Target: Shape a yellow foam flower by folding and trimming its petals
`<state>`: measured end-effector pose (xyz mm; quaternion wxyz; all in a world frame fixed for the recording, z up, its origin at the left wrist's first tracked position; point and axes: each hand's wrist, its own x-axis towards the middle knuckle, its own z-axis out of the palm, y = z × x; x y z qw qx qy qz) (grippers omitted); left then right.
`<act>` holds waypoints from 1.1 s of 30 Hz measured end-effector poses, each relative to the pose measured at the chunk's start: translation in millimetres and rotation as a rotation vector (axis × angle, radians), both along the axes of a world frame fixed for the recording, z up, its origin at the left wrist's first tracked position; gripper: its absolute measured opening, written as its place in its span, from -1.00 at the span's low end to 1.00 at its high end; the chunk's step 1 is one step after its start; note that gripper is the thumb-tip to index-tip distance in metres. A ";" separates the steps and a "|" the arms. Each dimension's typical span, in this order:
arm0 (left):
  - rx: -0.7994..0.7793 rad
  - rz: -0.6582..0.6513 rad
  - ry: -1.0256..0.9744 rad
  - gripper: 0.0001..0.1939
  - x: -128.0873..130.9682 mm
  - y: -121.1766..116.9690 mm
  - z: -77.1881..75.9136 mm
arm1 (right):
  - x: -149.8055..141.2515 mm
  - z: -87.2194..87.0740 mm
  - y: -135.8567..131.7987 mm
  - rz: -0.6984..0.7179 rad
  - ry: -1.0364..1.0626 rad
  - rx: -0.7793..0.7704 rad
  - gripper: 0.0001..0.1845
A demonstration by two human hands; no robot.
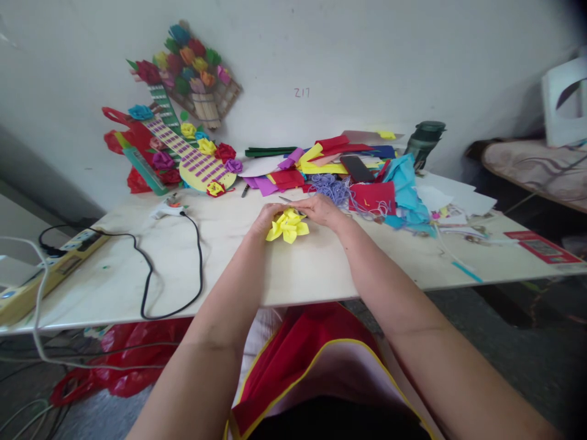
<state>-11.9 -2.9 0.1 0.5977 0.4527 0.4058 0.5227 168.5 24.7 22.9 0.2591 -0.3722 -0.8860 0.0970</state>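
Over the table, a yellow paper flower (288, 226) with pointed, folded petals faces up between my hands. My left hand (268, 219) is closed around its left side, its fingertips partly hidden behind the petals. From the right, my right hand (321, 209) reaches the flower's upper edge with its fingers closed together there. A thin grey metal tip (285, 199) shows just beyond the fingers; what tool it belongs to cannot be made out. The flower's underside is hidden.
A glue gun (169, 209) with a black cord lies left, near a power strip (59, 269). Behind are paper flowers on a guitar-shaped board (206, 168), coloured paper sheets (287, 179), purple yarn (329, 189), a phone (356, 168) and a dark bottle (424, 143).
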 end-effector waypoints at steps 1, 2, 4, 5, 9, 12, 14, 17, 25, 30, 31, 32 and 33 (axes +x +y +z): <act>0.000 0.011 0.014 -0.78 0.1 -0.1 0.0 | -0.2 0.6 -0.7 -0.004 -0.004 -0.003 -0.64; 0.004 0.022 0.029 -0.78 0.2 -0.3 0.1 | -0.3 1.1 -1.3 -0.006 -0.004 -0.007 -0.64; 0.020 0.031 0.051 -0.78 0.5 -0.8 0.6 | -0.5 1.9 -2.2 0.000 0.010 -0.016 -0.65; 0.025 0.029 0.056 -0.79 0.7 -1.1 1.0 | -0.6 2.1 -2.3 0.003 0.025 -0.021 -0.65; 0.026 0.030 0.072 -0.81 1.3 -2.0 3.1 | -0.6 1.4 -1.3 -0.001 0.079 -0.037 -0.68; 0.024 0.028 0.089 -0.82 2.4 -3.7 5.4 | -0.5 0.3 -0.7 -0.003 0.107 -0.053 -0.70; 0.025 0.027 0.084 -0.82 3.3 -5.5 7.0 | -0.8 -0.2 -1.1 -0.004 0.134 -0.072 -0.70; 0.033 0.027 0.074 -0.82 4.2 -7.3 8.3 | -1.9 -0.1 -2.6 -0.008 0.173 -0.097 -0.72; 0.035 0.006 0.131 -0.86 5.3 -4.3 5.6 | -3.4 1.8 -4.6 -0.036 0.181 -0.163 -0.59; 0.045 0.002 0.144 -0.89 9.4 -8.3 8.9 | -3.1 -0.3 -2.3 0.003 0.196 -0.153 -0.63; 0.046 0.001 0.139 -0.89 10.2 -9.3 9.9 | -3.1 -0.7 -1.6 0.004 0.203 -0.150 -0.64; 0.045 -0.001 0.135 -0.89 10.7 -10.2 10.7 | -3.1 -1.1 -0.9 0.003 0.210 -0.145 -0.66; 0.044 -0.003 0.132 -0.89 11.2 -10.8 11.3 | -3.0 -1.3 -0.2 0.001 0.220 -0.136 -0.67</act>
